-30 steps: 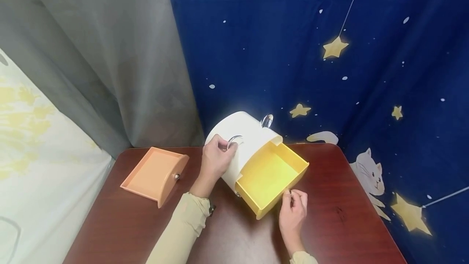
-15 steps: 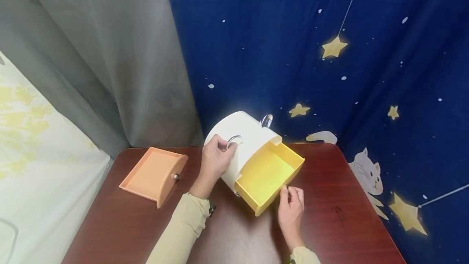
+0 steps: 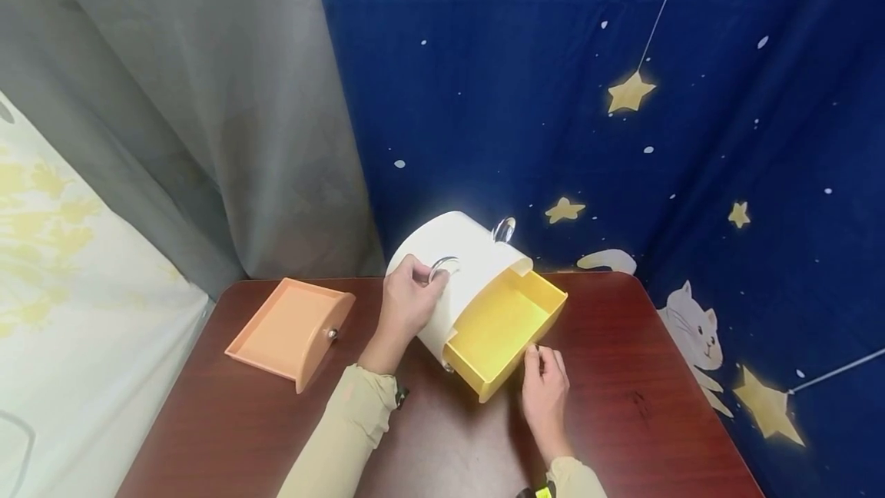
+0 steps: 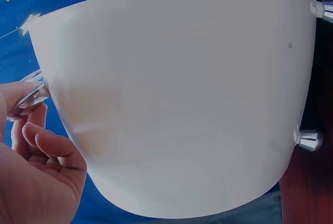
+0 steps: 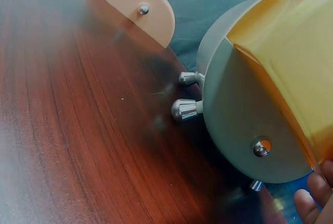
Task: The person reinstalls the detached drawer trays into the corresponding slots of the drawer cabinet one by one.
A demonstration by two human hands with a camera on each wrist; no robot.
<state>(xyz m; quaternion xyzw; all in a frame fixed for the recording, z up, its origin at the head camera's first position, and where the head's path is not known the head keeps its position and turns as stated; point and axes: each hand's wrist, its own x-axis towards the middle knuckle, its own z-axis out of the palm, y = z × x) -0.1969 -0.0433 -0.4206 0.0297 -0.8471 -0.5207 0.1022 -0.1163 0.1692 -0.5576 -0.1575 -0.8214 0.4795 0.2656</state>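
A glossy white casing with a rounded body (image 3: 442, 235) rests on the table (image 3: 636, 383) on tapered silver feet (image 5: 186, 109), set at a slant, its mouth turned toward the near right. Two shiny silver loops (image 3: 505, 230) stand up from its top like ears. A yellow, open-topped drawer (image 3: 494, 333) juts partway out of the upper half, and below it a grey-green, half-round front (image 5: 234, 109) with a round silver knob (image 5: 261, 146) fills the lower half.

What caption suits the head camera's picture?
Left hand grips a white cabinet's silver loop, right hand holds its open yellow drawer; orange drawer alongside.
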